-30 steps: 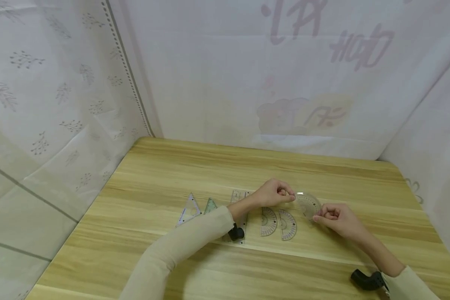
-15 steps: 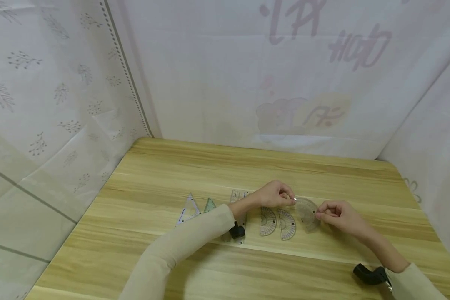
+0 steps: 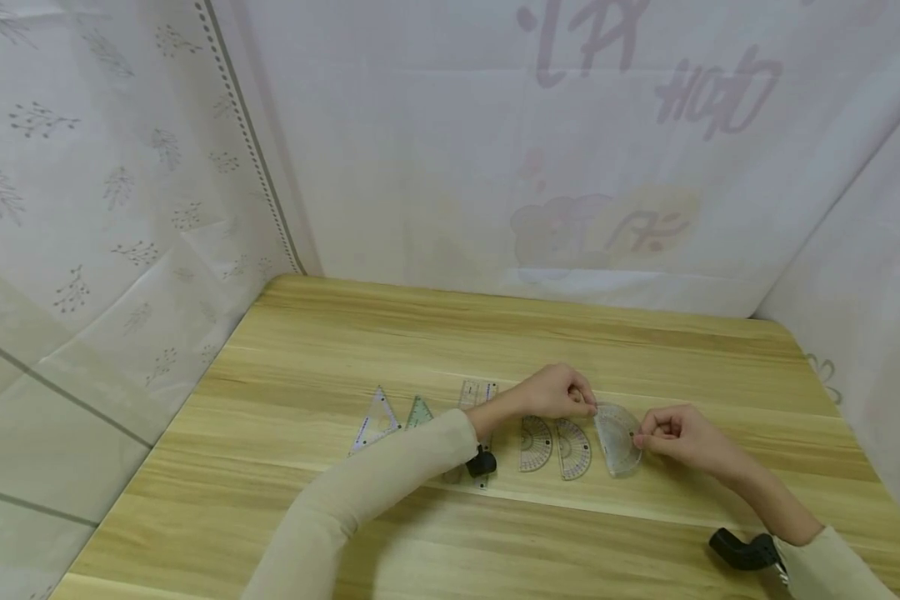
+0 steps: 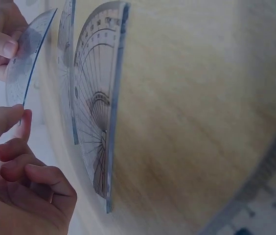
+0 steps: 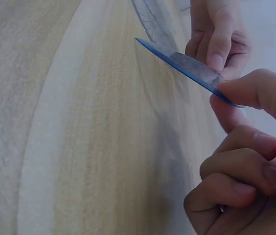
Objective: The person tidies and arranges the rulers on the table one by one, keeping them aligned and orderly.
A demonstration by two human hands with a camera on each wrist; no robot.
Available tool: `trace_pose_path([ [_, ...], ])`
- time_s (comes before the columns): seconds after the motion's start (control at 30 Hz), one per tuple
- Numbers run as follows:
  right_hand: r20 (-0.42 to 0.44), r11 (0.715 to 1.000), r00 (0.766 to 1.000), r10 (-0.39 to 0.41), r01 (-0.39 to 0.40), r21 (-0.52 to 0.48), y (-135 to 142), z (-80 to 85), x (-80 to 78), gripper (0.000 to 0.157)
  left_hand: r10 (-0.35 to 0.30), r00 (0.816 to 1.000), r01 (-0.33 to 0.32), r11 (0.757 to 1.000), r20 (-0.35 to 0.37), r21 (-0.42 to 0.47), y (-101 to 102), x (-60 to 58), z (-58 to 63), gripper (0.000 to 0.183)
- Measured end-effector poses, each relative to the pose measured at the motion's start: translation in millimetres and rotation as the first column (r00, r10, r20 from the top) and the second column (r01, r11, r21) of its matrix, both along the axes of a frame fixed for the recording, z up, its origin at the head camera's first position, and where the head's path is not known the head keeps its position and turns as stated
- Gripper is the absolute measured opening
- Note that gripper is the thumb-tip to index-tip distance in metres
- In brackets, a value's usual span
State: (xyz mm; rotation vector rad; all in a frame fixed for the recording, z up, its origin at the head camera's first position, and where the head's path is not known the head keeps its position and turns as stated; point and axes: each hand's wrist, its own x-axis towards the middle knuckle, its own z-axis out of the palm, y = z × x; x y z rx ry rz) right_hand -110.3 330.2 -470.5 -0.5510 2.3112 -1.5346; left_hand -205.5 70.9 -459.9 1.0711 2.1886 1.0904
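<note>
Between my two hands is a clear protractor (image 3: 619,450), its straight edge to the left and its arc to the right, tilted close over the table. My left hand (image 3: 558,392) pinches its upper corner between thumb and forefinger. On the curved side, my right hand (image 3: 678,433) pinches the edge with thumb and forefinger, other fingers curled in, as the right wrist view shows with the protractor (image 5: 182,63) almost edge-on. Two more protractors lie side by side to the left, one nearer the ruler (image 3: 536,446) and one in the middle (image 3: 573,450), their straight edges also leftward.
Left of the protractors lie a clear straight ruler (image 3: 470,390), a green set square (image 3: 418,410) and a clear set square (image 3: 377,419), partly hidden by the left sleeve (image 3: 397,467). Everything rests on a wooden table (image 3: 570,542) with patterned cloth (image 3: 420,167) behind.
The held protractor has turned and come down, so its straight edge now faces left like the other two. The left hand has shifted slightly right and down; both hands keep their pinch.
</note>
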Motion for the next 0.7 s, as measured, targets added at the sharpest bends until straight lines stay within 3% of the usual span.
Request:
trace_pose_path([
  [0.2, 0.040, 0.999, 0.999, 0.025, -0.027, 0.045, -1.9, -1.5, -0.9, 0.013, 0.009, 0.999, -0.011, 1.000, -0.047, -0.022, -0.6, 1.6, -1.4, 0.007],
  [0.47, -0.016, 0.999, 0.999, 0.030, -0.029, 0.038, -1.2, -6.5, -1.5, 0.001, -0.003, 0.998, 0.004, 1.000, -0.065, 0.002, -5.2, 2.2, -5.8, 0.008],
  [0.7, -0.017, 1.000, 1.000, 0.009, -0.009, 0.017, 1.3, -5.1, -3.1, 0.006, -0.006, 0.997, 0.006, 1.000, -0.079, -0.007, -5.6, 1.6, -4.0, 0.008],
])
